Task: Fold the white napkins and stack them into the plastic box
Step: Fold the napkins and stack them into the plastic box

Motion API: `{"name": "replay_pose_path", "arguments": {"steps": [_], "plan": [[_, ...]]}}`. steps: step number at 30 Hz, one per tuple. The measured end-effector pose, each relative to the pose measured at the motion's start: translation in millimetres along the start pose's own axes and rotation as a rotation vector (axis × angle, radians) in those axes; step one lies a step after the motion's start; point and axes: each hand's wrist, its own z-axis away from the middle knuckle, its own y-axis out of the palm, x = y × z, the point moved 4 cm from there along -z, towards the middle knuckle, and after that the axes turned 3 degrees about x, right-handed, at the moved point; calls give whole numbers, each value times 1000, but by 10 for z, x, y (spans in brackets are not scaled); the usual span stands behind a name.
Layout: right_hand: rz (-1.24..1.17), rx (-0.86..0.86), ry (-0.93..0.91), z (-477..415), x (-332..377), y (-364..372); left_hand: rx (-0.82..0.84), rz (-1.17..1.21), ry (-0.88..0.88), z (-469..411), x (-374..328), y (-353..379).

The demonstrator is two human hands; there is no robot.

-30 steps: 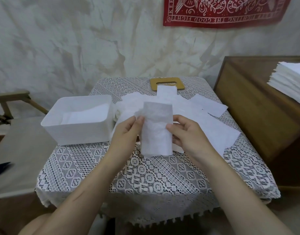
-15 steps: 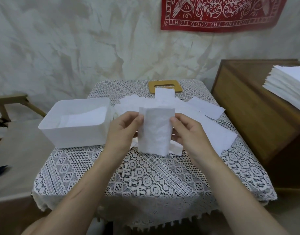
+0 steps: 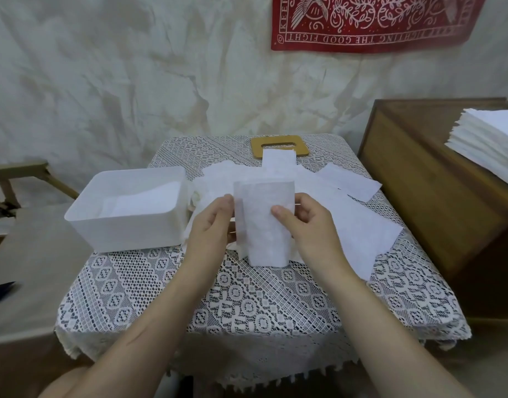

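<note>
Holding the folded napkin [image 3: 262, 225] upright at the centre of the frame, we pinch its left edge with the left hand [image 3: 211, 228] and curl the right hand [image 3: 308, 225] round its right edge, thumb pressed on the front. Both hands are clamped on it. Its lower edge is at the table [image 3: 247, 308]; touching or just above, we cannot tell. We judge this to be the finishing of the fold before it goes into the box [image 3: 126, 235], which stands left of centre, just beside the left hand. To do it well, we should line up the long edges, since a thin strip seems to peek out at the left, then run the thumbs down the crease. The paper looks thin and soft, so light pressure should do; a hard tug could tear it. Then it should go flat into the box, edges square to the walls.

Counting: two hands, one napkin in them, one box, one table. White paper lies inside the box, but we cannot tell how many layers. Loose napkins [image 3: 350, 225] overlap behind and right of the hands: several, with no sure count. One tall stack [image 3: 488, 139] sits on one cabinet [image 3: 419, 182] at the right edge, and one wooden lid [image 3: 301, 147] lies at the table's far side.
</note>
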Motion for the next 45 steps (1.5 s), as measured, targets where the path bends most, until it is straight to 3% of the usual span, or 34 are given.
{"name": "replay_pose_path", "arguments": {"steps": [12,18,27,38,45], "plan": [[78,45,11,58,-89,272,-1,-11,43,17,69,98],[-4,65,25,-12,15,44,-46,43,26,-43,66,19],[71,126,-20,-21,47,-121,-10,78,-25,-29,59,26],[-46,47,7,-27,62,-101,103,118,-31,69,-1,124],[-26,46,59,15,27,-26,21,103,-49,40,61,146]]}}
